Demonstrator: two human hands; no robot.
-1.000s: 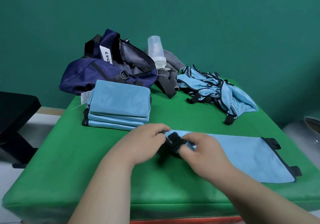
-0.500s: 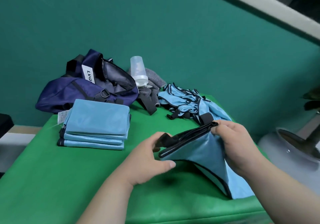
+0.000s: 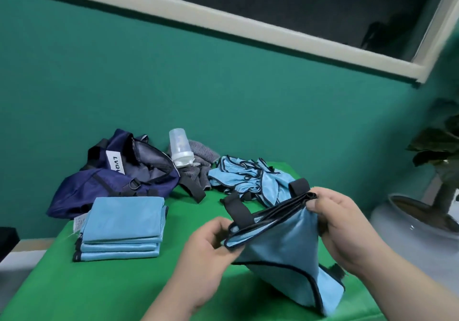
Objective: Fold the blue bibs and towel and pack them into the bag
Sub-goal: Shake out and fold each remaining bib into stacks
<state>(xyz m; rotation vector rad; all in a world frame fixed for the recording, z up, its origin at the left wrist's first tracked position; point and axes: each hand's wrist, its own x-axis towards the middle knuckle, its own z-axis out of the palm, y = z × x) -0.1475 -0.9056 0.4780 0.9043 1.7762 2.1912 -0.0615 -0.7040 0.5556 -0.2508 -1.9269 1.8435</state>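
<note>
Hands hold a blue bib [image 3: 280,241] off the green table [image 3: 74,291], its layered, black-trimmed upper edge stretched between them. The left hand [image 3: 208,243] pinches the lower end of that edge, thumb and fingers curled round the cloth. The right hand [image 3: 345,224] clamps the higher end, thumb pressed on the gathered trim. One black strap [image 3: 299,186] stands up just beside the right thumb, and a second strap [image 3: 238,209] loops over the edge near the left fingers. Below the grip the bib hangs in a slanted fold, and its low corner touches the table under the right wrist.

Left of the grip, well apart from the left hand, a stack of folded blue cloths [image 3: 124,221] lies flat. Beyond that stack a navy bag [image 3: 111,179] slumps with its mouth open, a white label showing on it. Straight beyond the grip, a heap of unfolded blue bibs [image 3: 243,176] rests near the table's far edge. Between the bag and the heap a clear bottle [image 3: 180,150] stands upside down against a grey cloth [image 3: 198,169]. To the right of the grip, off the table, is a potted plant [image 3: 437,152].
</note>
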